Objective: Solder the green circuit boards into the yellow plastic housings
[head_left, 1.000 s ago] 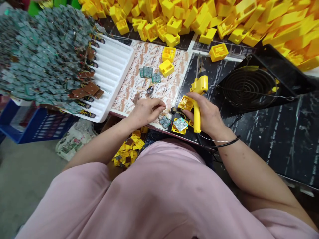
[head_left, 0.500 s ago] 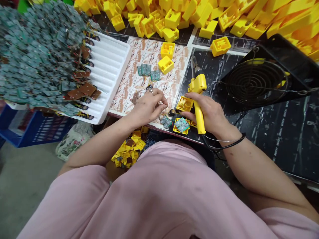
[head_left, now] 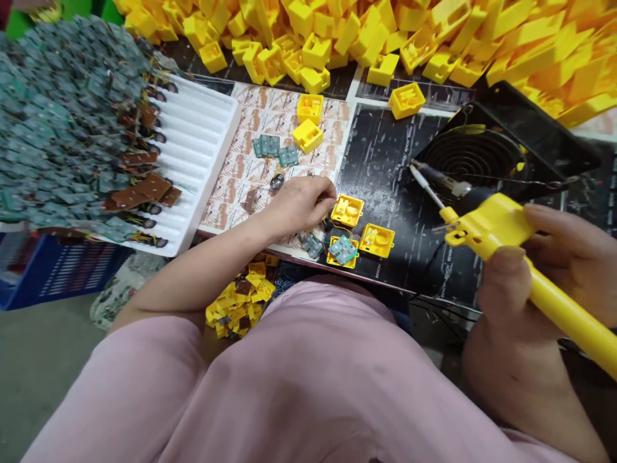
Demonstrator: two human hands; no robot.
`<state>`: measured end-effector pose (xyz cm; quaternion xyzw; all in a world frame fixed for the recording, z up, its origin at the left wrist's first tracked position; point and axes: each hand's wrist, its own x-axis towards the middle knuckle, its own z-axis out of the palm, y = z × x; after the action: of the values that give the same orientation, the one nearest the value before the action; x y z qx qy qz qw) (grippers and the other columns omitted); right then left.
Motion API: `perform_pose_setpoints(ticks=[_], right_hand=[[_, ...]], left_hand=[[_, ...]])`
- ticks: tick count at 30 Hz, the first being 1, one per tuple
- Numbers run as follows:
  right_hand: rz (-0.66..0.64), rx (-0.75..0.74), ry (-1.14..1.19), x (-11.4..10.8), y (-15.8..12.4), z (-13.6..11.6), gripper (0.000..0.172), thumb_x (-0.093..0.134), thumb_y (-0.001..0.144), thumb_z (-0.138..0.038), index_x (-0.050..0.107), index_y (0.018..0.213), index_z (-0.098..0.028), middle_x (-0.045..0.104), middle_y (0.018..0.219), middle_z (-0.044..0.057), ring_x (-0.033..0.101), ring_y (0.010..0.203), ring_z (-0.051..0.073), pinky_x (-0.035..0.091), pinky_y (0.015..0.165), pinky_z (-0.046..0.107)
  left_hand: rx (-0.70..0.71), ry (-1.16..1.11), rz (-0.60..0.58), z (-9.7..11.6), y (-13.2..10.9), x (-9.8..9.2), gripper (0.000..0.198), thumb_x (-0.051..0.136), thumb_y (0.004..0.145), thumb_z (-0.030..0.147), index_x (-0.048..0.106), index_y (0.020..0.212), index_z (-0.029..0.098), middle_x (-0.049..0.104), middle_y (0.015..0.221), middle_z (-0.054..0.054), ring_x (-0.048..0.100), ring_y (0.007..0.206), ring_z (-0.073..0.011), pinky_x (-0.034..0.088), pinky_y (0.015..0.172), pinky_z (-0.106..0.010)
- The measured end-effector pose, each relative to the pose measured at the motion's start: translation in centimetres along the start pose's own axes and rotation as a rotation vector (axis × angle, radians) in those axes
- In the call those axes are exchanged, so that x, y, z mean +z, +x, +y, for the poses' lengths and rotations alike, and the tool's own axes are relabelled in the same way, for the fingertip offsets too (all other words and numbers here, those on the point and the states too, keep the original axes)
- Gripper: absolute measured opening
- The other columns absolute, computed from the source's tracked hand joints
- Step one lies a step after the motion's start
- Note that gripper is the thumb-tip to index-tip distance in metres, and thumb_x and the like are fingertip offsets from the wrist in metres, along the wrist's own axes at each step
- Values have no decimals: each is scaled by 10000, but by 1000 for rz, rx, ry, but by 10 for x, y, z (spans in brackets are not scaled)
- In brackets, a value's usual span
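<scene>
My right hand (head_left: 535, 270) is wrapped round a yellow soldering gun (head_left: 501, 225), its metal tip pointing up and left towards the fan. At the middle of the work surface, my left hand (head_left: 303, 206) has thumb and forefinger pinched at the edge of an open yellow case (head_left: 347, 211); whatever lies in the pinch is too small to make out. Just below, a green circuit board (head_left: 343, 249) rests on another yellow case, and a second board (head_left: 312, 245) lies left of it. An open yellow case (head_left: 377, 240) sits to the right.
Piled yellow cases (head_left: 318, 51) line the back. A white foam tray (head_left: 202, 128) at left bears heaped circuit boards (head_left: 72, 128). At right stands a black fan (head_left: 482, 154). Loose boards (head_left: 270, 146) and a small round black part (head_left: 277, 181) lie beyond my left hand.
My right hand has swung the soldering gun away from the cases, to the right and closer to the camera. My left hand remains pinched, now against the case edge.
</scene>
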<state>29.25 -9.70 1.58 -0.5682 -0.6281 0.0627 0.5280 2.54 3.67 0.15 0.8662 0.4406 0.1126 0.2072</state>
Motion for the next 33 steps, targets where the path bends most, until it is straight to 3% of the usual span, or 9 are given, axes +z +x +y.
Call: perform_pose_setpoints(ticks=[3, 5, 7, 9, 13, 22, 27, 33], right_hand=[[261, -6, 32, 7, -3, 11, 361, 744, 818, -450, 758, 1112, -242, 728, 914, 39, 639, 616, 160, 486, 470, 282], [289, -24, 132, 13, -5, 16, 427, 723, 813, -555, 780, 1045, -201, 710, 802, 60, 599, 543, 153, 436, 406, 280], [257, 11, 165, 16, -7, 18, 405, 708, 836, -537, 779, 1042, -196, 703, 764, 69, 607, 545, 164, 458, 421, 291], [165, 25, 155, 18, -11, 18, 330, 749, 828, -402, 751, 1113, -236, 729, 824, 57, 630, 566, 160, 504, 458, 288], [-18, -12, 64, 22, -17, 14, 460, 825, 740, -278, 691, 1180, -285, 759, 951, 10, 686, 642, 151, 577, 553, 274], [-108, -266, -10, 36, -4, 9, 279, 837, 698, -176, 606, 838, -246, 711, 731, -33, 692, 613, 150, 540, 491, 244], [-150, -271, -71, 38, -2, 4, 277, 826, 730, -193, 576, 830, -259, 709, 729, -35, 692, 611, 156, 497, 448, 259], [-241, -420, -39, 33, 7, 6, 284, 841, 730, -234, 571, 820, -230, 705, 703, -28, 674, 581, 127, 459, 419, 218]], left_hand=[[-14, 102, -44, 3, 3, 0, 232, 503, 870, 215, 697, 967, 131, 723, 881, -66, 661, 839, -192, 473, 760, -294], [-18, 172, -81, 5, 5, 0, 268, 470, 893, 206, 688, 1022, 119, 726, 944, -97, 667, 895, -220, 478, 780, -317], [-23, 216, -119, 7, 7, 0, 288, 450, 911, 205, 678, 1060, 111, 724, 981, -114, 670, 933, -239, 482, 795, -332], [-30, 234, -152, 8, 9, 0, 292, 443, 923, 212, 674, 1072, 113, 724, 985, -114, 673, 947, -244, 486, 803, -335], [-23, 272, -190, 7, 10, -1, 299, 423, 938, 229, 669, 1069, 123, 726, 984, -111, 677, 949, -243, 490, 799, -333], [1, 381, -265, 16, 17, -13, 319, 414, 952, 282, 687, 1049, 151, 734, 984, -114, 694, 953, -268, 488, 766, -340], [6, 434, -297, 23, 21, -17, 335, 415, 954, 302, 694, 1091, 176, 736, 963, -107, 698, 944, -273, 489, 746, -338], [11, 453, -309, 25, 21, -17, 347, 410, 952, 292, 686, 1111, 157, 733, 957, -117, 699, 934, -273, 497, 751, -340]])
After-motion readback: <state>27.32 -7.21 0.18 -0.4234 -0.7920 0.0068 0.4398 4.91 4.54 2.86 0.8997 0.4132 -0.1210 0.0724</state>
